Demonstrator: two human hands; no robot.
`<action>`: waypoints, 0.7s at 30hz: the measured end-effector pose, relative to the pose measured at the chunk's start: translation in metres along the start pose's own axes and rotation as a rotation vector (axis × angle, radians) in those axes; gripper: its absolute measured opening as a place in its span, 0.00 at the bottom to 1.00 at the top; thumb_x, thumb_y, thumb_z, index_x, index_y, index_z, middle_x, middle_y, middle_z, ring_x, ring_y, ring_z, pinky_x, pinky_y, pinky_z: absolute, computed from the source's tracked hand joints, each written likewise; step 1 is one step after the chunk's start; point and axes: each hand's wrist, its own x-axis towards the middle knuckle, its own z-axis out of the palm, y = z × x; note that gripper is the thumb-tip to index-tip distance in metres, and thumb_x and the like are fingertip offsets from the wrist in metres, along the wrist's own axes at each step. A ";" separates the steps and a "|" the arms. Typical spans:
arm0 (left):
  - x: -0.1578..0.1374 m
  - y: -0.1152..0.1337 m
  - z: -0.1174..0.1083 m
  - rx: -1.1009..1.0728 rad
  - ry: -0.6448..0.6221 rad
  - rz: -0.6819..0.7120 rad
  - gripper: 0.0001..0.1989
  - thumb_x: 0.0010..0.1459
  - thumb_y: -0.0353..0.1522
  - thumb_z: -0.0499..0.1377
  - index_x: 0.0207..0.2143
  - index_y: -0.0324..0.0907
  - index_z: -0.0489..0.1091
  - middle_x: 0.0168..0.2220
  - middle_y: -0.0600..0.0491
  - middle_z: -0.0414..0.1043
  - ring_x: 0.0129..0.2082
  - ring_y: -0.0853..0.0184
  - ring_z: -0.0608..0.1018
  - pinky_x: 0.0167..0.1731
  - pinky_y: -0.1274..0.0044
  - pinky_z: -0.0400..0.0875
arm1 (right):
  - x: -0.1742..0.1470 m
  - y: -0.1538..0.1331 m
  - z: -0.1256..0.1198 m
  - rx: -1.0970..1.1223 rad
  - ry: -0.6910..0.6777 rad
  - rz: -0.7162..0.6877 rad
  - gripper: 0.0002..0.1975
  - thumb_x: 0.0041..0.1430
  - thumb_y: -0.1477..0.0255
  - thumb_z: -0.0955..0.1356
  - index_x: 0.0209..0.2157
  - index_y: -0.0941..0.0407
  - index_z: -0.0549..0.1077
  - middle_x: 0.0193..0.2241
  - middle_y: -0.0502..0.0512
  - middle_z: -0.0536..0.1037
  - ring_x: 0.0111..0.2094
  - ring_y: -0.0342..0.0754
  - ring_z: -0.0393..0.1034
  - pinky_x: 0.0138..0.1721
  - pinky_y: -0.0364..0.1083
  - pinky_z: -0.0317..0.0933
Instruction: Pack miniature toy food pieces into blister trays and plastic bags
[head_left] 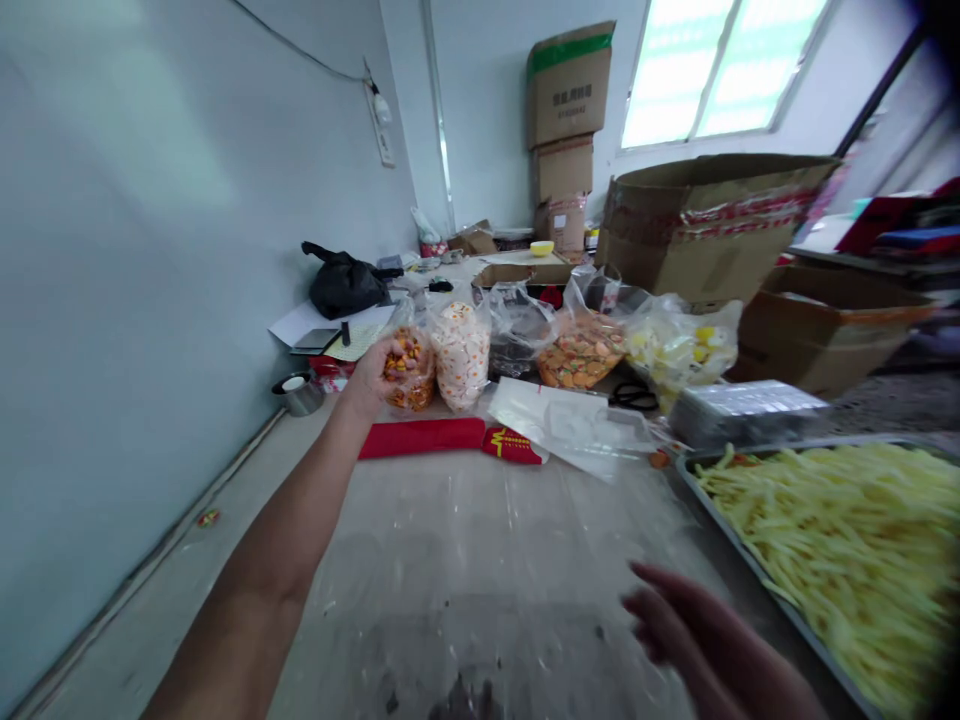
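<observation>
My left hand (372,370) reaches to a clear plastic bag (417,398) of small orange-brown pieces at the back left. Its fingers are at the pieces and mostly hidden, so their grip does not show. Over the right front of the table, my right hand (701,630) is blurred by motion, its fingers stretched out with nothing in them. Beside the left bag stands a bag of white pieces with orange dots (462,365). In front of both lies a long red strip (424,437), with a red and yellow piece (514,445) at its right end.
A metal tray (739,535) of pale yellow fries-like strips (847,550) is at the right. Farther back are a bag of round orange-brown pieces (581,350), a bag of yellow-and-white pieces (679,350) and cardboard boxes (697,235). A wall (112,300) borders the left side.
</observation>
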 end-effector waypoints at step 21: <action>-0.291 -0.133 0.143 -0.601 -0.300 -0.510 0.07 0.40 0.23 0.58 0.26 0.36 0.69 0.28 0.51 0.68 0.16 0.79 0.62 0.09 0.89 0.50 | -0.033 -0.002 0.058 0.501 -0.060 0.169 0.16 0.50 0.61 0.75 0.37 0.56 0.83 0.30 0.54 0.81 0.29 0.45 0.72 0.30 0.43 0.64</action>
